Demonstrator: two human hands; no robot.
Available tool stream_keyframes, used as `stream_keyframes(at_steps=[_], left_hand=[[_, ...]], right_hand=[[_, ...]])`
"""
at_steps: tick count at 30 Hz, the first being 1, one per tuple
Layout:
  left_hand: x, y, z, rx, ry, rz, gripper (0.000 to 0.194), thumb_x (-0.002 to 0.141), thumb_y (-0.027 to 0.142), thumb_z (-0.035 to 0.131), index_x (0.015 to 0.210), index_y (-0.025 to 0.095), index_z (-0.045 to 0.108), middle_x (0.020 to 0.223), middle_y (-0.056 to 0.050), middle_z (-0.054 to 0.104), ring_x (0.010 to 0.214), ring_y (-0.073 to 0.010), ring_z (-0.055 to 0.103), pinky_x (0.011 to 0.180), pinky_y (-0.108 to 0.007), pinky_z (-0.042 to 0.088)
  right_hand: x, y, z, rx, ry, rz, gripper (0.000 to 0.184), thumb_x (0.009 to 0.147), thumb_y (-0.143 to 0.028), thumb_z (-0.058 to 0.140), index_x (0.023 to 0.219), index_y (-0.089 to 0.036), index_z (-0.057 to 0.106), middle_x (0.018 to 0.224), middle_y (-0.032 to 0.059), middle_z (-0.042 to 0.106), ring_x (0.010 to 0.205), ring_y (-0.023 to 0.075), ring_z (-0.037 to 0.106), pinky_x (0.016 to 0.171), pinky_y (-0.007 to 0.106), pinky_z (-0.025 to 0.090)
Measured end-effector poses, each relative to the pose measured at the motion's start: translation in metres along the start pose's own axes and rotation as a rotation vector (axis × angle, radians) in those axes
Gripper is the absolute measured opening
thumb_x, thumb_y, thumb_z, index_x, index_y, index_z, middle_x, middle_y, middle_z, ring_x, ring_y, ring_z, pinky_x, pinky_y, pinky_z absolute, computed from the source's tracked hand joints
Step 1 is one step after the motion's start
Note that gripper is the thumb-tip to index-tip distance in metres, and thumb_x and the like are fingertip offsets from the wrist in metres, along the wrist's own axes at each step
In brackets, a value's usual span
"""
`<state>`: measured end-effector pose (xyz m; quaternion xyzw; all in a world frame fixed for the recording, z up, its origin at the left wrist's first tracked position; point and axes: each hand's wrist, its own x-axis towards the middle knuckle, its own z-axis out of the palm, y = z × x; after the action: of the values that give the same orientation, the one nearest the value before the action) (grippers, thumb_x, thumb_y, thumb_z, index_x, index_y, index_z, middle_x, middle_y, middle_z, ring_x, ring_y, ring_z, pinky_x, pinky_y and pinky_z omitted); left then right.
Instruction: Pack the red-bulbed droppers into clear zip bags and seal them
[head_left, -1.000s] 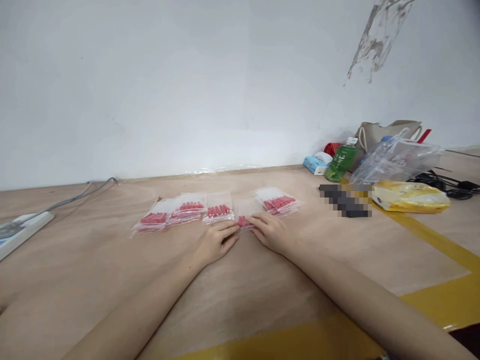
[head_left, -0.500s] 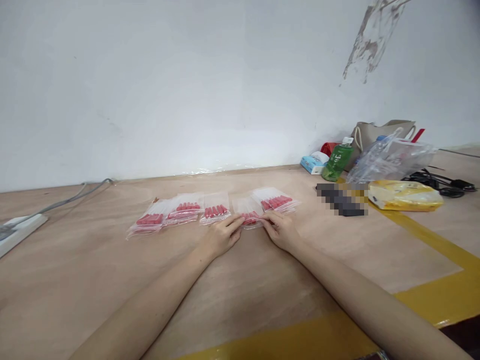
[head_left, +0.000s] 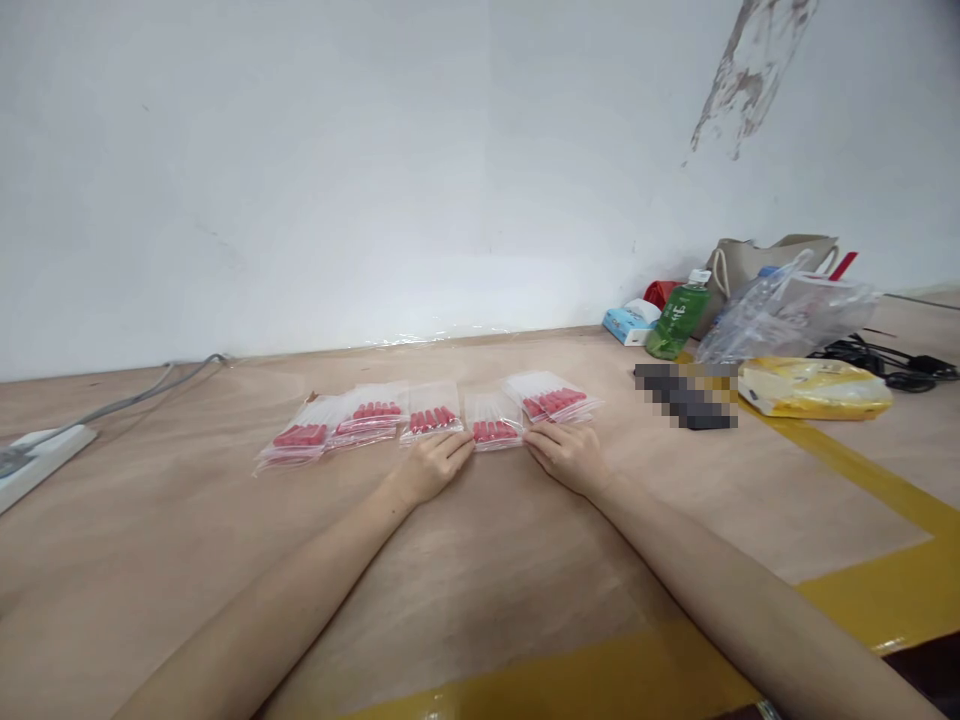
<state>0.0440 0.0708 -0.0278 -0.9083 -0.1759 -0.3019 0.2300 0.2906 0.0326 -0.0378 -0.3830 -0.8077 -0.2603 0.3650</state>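
A small clear zip-lock bag (head_left: 495,411) with several red sticks in it lies flat between my hands. My left hand (head_left: 436,464) has its fingers closed at the bag's lower left corner. At the lower right corner, the fingers of my right hand (head_left: 566,455) are pressed together in the same way. To the left sit another single bag (head_left: 433,397) of red pieces and two stacks of such bags, the middle stack (head_left: 369,410) and the far left stack (head_left: 298,435). A further stack (head_left: 555,397) rests just beyond my right hand.
A blue tissue pack (head_left: 628,325), a green bottle (head_left: 679,318), a clear plastic bag (head_left: 787,315) and a yellow packet (head_left: 814,388) stand at the right. Near them are a blurred dark object (head_left: 679,395) and black cables (head_left: 892,362). A white power strip (head_left: 45,462) lies at the left.
My hands have moved slightly apart, to the bag's lower corners. More of the bag and its red sticks shows between them, and it lies flatter.
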Motion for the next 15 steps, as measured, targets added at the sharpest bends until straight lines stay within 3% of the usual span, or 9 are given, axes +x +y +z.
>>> stream_keyframes(at_steps=[6, 11, 15], left_hand=[[0.004, -0.003, -0.001, 0.006, 0.024, 0.071, 0.020, 0.088, 0.012, 0.042, 0.086, 0.017, 0.062, 0.093, -0.004, 0.068, 0.083, -0.0156, 0.064, 0.076, -0.031, 0.052], [0.007, 0.001, -0.001, -0.025, 0.015, -0.013, 0.022, 0.089, 0.015, 0.040, 0.084, 0.018, 0.062, 0.088, -0.005, 0.068, 0.079, -0.0145, 0.063, 0.074, -0.030, 0.052], [0.009, 0.002, 0.001, -0.010, 0.013, -0.034, 0.023, 0.089, 0.016, 0.041, 0.080, 0.017, 0.062, 0.081, -0.005, 0.067, 0.072, -0.0147, 0.063, 0.068, -0.030, 0.051]], right_hand=[[0.002, 0.002, -0.006, -0.143, -0.022, -0.133, 0.021, 0.084, -0.011, 0.044, 0.076, -0.017, 0.062, 0.072, 0.0020, 0.065, 0.064, 0.0094, 0.056, 0.058, 0.024, 0.034], [0.007, -0.004, -0.005, -0.119, -0.038, -0.100, 0.018, 0.085, -0.015, 0.045, 0.080, -0.018, 0.062, 0.074, 0.0029, 0.063, 0.073, 0.0115, 0.054, 0.062, 0.025, 0.033], [0.020, -0.018, 0.007, -0.134, -0.046, -0.173, 0.015, 0.084, -0.016, 0.047, 0.084, -0.019, 0.062, 0.077, 0.0028, 0.064, 0.075, 0.0129, 0.052, 0.060, 0.027, 0.032]])
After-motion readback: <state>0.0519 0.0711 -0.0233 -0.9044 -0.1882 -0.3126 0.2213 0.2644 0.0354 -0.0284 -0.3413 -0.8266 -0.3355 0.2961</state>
